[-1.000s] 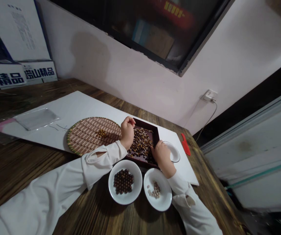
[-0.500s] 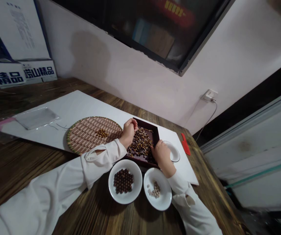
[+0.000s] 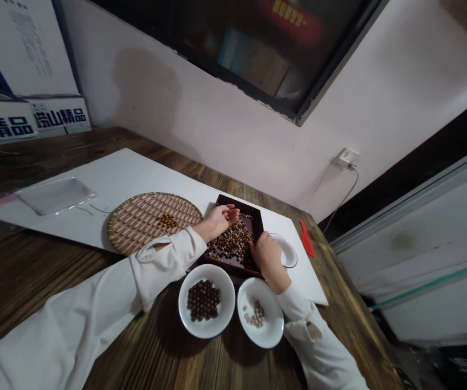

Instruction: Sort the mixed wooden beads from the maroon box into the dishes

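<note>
1. While the left hand (image 3: 218, 221) hung half-open above the dark wooden tray (image 3: 233, 266), its fingers held nothing visible.
2. Small round beads (image 3: 230, 244) lay heaped in that tray; they looked hard, light and apt to roll, best pinched singly.
3. Curled at the rim, the right hand (image 3: 268, 257) hid its fingertips; any beads held could not be made out.

Mixed brown and tan beads (image 3: 231, 244) in a dark maroon tray (image 3: 258, 227), beside a tan woven basket (image 3: 148, 219) edged green

Beads (image 3: 231, 244) in the tray (image 3: 239, 203) partly hidden by the right hand (image 3: 268, 257); bead material too small to tell. Left sleeve (image 3: 71, 319) cut off by lower edge; shapes behind window (image 3: 253, 54) blurred.
</note>
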The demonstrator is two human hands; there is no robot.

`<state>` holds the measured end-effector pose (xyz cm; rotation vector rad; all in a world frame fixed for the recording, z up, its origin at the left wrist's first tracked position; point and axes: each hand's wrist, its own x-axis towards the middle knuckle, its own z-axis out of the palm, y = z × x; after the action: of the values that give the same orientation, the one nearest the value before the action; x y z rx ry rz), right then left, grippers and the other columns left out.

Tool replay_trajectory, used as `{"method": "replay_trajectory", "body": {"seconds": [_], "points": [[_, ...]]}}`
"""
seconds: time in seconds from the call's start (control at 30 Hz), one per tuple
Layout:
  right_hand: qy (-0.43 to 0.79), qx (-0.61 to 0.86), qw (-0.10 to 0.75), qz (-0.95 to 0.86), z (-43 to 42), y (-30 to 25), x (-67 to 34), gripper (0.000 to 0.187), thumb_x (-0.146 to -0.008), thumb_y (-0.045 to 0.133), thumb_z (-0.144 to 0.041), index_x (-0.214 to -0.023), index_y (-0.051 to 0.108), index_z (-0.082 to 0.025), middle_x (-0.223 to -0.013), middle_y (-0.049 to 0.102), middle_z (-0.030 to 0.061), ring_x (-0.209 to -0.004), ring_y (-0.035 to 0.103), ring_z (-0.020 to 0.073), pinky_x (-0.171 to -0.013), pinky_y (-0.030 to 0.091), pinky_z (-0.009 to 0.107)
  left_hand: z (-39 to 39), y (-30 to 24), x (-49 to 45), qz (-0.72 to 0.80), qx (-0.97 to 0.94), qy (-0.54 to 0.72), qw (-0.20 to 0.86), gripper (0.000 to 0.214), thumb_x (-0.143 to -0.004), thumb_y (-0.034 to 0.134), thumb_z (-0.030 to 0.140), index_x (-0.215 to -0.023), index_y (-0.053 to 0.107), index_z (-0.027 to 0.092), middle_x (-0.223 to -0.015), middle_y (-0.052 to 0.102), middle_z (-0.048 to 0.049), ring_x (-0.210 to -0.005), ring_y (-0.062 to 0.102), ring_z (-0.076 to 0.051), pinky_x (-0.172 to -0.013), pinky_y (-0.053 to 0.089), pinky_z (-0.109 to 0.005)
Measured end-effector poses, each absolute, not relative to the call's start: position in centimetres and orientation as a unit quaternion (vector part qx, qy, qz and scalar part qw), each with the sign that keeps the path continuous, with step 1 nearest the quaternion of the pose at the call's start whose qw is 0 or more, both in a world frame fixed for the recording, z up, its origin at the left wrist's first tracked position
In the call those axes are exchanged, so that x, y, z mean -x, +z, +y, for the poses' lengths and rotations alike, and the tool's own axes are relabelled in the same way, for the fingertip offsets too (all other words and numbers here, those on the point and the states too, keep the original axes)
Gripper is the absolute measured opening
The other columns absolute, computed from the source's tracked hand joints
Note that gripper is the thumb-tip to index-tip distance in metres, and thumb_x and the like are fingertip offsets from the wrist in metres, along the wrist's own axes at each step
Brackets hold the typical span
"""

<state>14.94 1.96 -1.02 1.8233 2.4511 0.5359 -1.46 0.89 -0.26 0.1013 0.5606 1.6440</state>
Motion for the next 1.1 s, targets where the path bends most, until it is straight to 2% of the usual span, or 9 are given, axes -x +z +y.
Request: {"method": "replay_trajectory", "body": {"seconds": [0.13,0.43,0.77,1.1], "points": [[0.170,-0.587,0.025,0.791,1.77,-0.79,-14.88,0.044,-0.089,0.049,-0.039,-0.110,0.049,-0.001,-0.095,0.061,0.0220,-0.091,0.063,0.0287,-0.070,0.049,0.034,0.99,-0.38,1.54,0.224,-0.056,0.725,0.649,0.015,-0.076,0.039,0.005,-0.080,0.053,0.011,-0.074,0.064,-0.0157,-0.072,0.065,-0.019,-0.064,0.055,-0.029],[0.180,-0.584,0.029,0.791,1.77,-0.83,-14.86,0.045,-0.088,0.049,-0.039,-0.111,0.049,0.000,-0.094,0.060,0.0224,-0.091,0.063,0.0290,-0.070,0.049,0.033,1.01,-0.60,1.57,0.208,-0.066,0.724,0.655,0.035,-0.054,0.039,-0.003,-0.083,0.053,0.011,-0.081,0.066,-0.0171,-0.085,0.067,-0.023,-0.076,0.056,-0.036],[0.182,-0.588,0.023,0.788,1.83,-0.99,-14.88,0.043,-0.088,0.050,-0.040,-0.108,0.049,-0.002,-0.092,0.061,0.0215,-0.089,0.063,0.0287,-0.069,0.050,0.034,1.27,-0.58,1.28,0.226,-0.098,0.720,0.649,0.044,-0.055,0.033,-0.015,-0.086,0.050,0.011,-0.079,0.064,-0.0108,-0.082,0.067,-0.017,-0.079,0.055,-0.029],[0.178,-0.587,0.026,0.790,1.82,-0.92,-14.85,0.045,-0.088,0.049,-0.040,-0.110,0.049,-0.001,-0.094,0.060,0.0218,-0.090,0.063,0.0290,-0.070,0.050,0.034,1.06,-0.72,1.12,0.242,-0.102,0.706,0.657,0.049,-0.059,0.029,-0.018,-0.095,0.047,0.010,-0.083,0.064,-0.0146,-0.086,0.068,-0.020,-0.080,0.055,-0.033]]}}
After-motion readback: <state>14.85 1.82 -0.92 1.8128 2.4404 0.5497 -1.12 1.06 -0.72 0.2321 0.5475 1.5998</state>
